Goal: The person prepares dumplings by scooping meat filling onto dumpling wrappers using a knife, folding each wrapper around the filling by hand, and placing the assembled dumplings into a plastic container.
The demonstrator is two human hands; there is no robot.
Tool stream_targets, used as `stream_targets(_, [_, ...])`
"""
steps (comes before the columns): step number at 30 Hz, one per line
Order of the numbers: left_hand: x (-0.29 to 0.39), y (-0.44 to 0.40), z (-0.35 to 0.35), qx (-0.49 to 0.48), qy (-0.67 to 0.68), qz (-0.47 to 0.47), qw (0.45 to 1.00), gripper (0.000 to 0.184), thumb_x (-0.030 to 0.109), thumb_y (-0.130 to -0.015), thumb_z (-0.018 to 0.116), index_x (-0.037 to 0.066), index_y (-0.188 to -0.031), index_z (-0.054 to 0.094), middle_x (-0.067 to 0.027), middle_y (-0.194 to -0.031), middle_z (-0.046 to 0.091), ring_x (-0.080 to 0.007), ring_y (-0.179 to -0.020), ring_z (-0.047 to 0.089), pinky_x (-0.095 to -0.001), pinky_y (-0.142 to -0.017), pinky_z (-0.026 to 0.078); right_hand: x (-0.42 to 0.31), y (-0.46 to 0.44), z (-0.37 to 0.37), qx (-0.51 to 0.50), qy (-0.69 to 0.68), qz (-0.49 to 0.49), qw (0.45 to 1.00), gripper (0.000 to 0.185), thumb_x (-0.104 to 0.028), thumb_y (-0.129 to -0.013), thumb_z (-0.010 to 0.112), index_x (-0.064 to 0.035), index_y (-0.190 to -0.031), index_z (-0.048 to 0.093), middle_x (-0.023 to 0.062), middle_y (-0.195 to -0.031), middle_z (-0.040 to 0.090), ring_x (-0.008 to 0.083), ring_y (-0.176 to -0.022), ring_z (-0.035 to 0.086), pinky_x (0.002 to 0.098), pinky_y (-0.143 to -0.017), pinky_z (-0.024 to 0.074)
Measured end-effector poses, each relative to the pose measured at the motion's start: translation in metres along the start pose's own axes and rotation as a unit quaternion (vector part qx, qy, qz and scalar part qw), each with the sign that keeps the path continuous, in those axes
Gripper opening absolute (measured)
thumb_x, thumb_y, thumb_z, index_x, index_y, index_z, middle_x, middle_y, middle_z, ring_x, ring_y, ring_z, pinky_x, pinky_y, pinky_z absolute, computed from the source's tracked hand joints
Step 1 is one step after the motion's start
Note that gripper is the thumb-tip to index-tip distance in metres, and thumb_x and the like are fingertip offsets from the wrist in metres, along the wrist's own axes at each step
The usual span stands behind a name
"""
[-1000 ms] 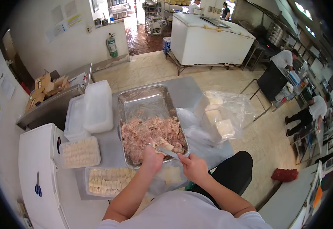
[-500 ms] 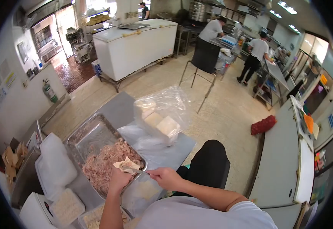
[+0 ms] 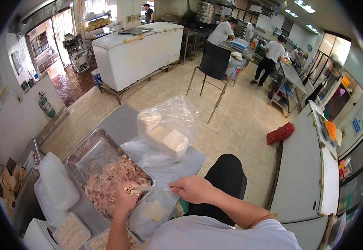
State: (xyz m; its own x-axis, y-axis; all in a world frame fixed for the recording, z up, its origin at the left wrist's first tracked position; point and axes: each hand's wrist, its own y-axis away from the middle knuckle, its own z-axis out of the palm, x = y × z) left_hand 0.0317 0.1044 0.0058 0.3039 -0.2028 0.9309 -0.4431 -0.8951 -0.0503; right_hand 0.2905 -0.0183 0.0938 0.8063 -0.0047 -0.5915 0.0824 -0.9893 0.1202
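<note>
My left hand (image 3: 124, 199) is closed around a gathered dumpling wrapper (image 3: 132, 189), above the edge of the meat tray. My right hand (image 3: 193, 188) grips a thin, flat metal spreading knife (image 3: 148, 188). Its blade points left and reaches the wrapper. Pink minced meat (image 3: 108, 179) is heaped in the near part of a deep metal tray (image 3: 81, 155). On a plastic sheet below the knife lies a single pale wrapper (image 3: 154, 211). Beyond the tray, a clear plastic bag (image 3: 185, 110) contains stacks of square wrappers (image 3: 175, 140).
Plastic containers of pale dumplings (image 3: 72, 229) stand at the lower left, near white plastic lids (image 3: 58, 179). A dark chair (image 3: 214, 60), a chest freezer (image 3: 139, 54) and a red mesh sack (image 3: 280, 133) are across the floor. Several people work farther back.
The wrapper was spread open with the blade inside; now it is bunched up in my left fingers. My right hand has moved slightly right. The view has shifted a little.
</note>
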Motion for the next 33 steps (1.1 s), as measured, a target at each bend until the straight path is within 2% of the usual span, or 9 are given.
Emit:
stream_targets(2, [0.01, 0.007, 0.005, 0.018, 0.037, -0.045, 0.998, 0.02, 0.011, -0.077, 0.084, 0.003, -0.081, 0.066, -0.0035, -0.073, 0.067, -0.0117, -0.07, 0.063, -0.0293, -0.066, 0.052, 0.012, -0.004, 0.005, 0.028, -0.067, -0.001, 0.997, 0.031, -0.027, -0.095, 0.066, -0.0099, -0.12, 0.072, 0.0163, -0.095, 0.069, 0.0334, -0.083, 0.067, 0.0402, -0.074, 0.054])
stream_targets(5, [0.018, 0.022, 0.022, 0.043, 0.102, -0.059, 0.992, 0.022, 0.013, -0.081, 0.084, 0.003, -0.086, 0.065, -0.0011, -0.075, 0.066, -0.011, -0.07, 0.062, -0.029, -0.064, 0.051, 0.011, -0.014, 0.033, 0.0, -0.19, 0.022, 0.982, 0.032, -0.021, -0.09, 0.074, -0.0045, -0.118, 0.072, 0.0122, -0.09, 0.07, 0.0199, -0.077, 0.065, 0.0325, -0.072, 0.052])
stream_targets(7, [-0.011, 0.03, 0.04, 0.037, 0.177, -0.04, 0.983, 0.023, 0.013, -0.082, 0.084, 0.003, -0.088, 0.065, 0.0001, -0.077, 0.065, -0.0101, -0.07, 0.061, -0.0288, -0.063, 0.051, 0.004, -0.022, 0.06, 0.018, -0.298, 0.031, 0.954, 0.031, -0.019, -0.088, 0.074, -0.0025, -0.114, 0.073, 0.0097, -0.084, 0.07, 0.0169, -0.074, 0.062, 0.0324, -0.07, 0.0508])
stream_targets(11, [0.004, 0.044, 0.043, -0.025, 0.234, -0.114, 0.965, 0.023, 0.014, -0.081, 0.084, 0.003, -0.087, 0.065, -0.001, -0.078, 0.066, -0.009, -0.069, 0.059, -0.0274, -0.063, 0.05, 0.012, -0.042, 0.104, 0.007, -0.427, 0.029, 0.904, 0.022, -0.014, -0.087, 0.074, -0.0007, -0.105, 0.074, 0.007, -0.082, 0.071, 0.0132, -0.074, 0.06, 0.0312, -0.069, 0.0504])
stream_targets(16, [0.01, 0.053, 0.033, -0.042, 0.064, -0.033, 0.997, 0.022, 0.012, -0.081, 0.084, 0.001, -0.092, 0.067, 0.0001, -0.079, 0.067, -0.0068, -0.07, 0.058, -0.0257, -0.063, 0.05, -0.002, -0.044, 0.091, -0.026, -0.365, -0.001, 0.931, 0.016, -0.011, -0.089, 0.07, 0.0003, -0.099, 0.074, 0.0092, -0.081, 0.073, 0.0135, -0.074, 0.064, 0.0312, -0.07, 0.0518])
stream_targets(19, [0.012, 0.053, 0.031, -0.078, 0.094, -0.019, 0.992, 0.022, 0.012, -0.083, 0.082, 0.0, -0.095, 0.068, -0.0001, -0.08, 0.068, -0.006, -0.071, 0.058, -0.0256, -0.065, 0.05, -0.019, -0.044, 0.072, -0.058, -0.347, 0.009, 0.936, 0.016, -0.01, -0.09, 0.069, 0.0013, -0.099, 0.073, 0.0105, -0.081, 0.073, 0.0141, -0.075, 0.065, 0.0316, -0.07, 0.0527])
stream_targets(23, [0.0, 0.055, 0.031, -0.08, 0.2, -0.097, 0.972, 0.014, 0.012, -0.087, 0.077, 0.001, -0.092, 0.068, -0.0011, -0.079, 0.066, -0.008, -0.068, 0.058, -0.026, -0.062, 0.049, -0.018, -0.047, 0.076, -0.052, -0.403, 0.017, 0.914, 0.017, -0.01, -0.091, 0.067, 0.0033, -0.1, 0.072, 0.0096, -0.08, 0.072, 0.013, -0.074, 0.064, 0.031, -0.07, 0.052])
stream_targets(25, [0.002, 0.055, 0.028, -0.072, 0.248, -0.157, 0.953, 0.01, 0.01, -0.09, 0.072, 0.002, -0.088, 0.067, -0.0011, -0.077, 0.065, -0.0092, -0.067, 0.058, -0.0261, -0.06, 0.048, -0.016, -0.049, 0.076, -0.022, -0.375, 0.028, 0.926, 0.017, -0.01, -0.092, 0.066, 0.0036, -0.099, 0.071, 0.008, -0.08, 0.071, 0.0116, -0.075, 0.062, 0.0302, -0.07, 0.0511])
stream_targets(33, [-0.014, 0.072, 0.019, 0.064, 0.291, -0.127, 0.946, 0.019, 0.018, -0.096, 0.069, 0.002, -0.087, 0.067, -0.0021, -0.073, 0.063, -0.0111, -0.065, 0.058, -0.0274, -0.057, 0.047, -0.023, -0.049, 0.086, -0.052, -0.374, 0.052, 0.924, 0.016, -0.012, -0.093, 0.065, 0.0024, -0.098, 0.071, 0.0046, -0.08, 0.069, 0.0101, -0.076, 0.06, 0.0291, -0.071, 0.0499])
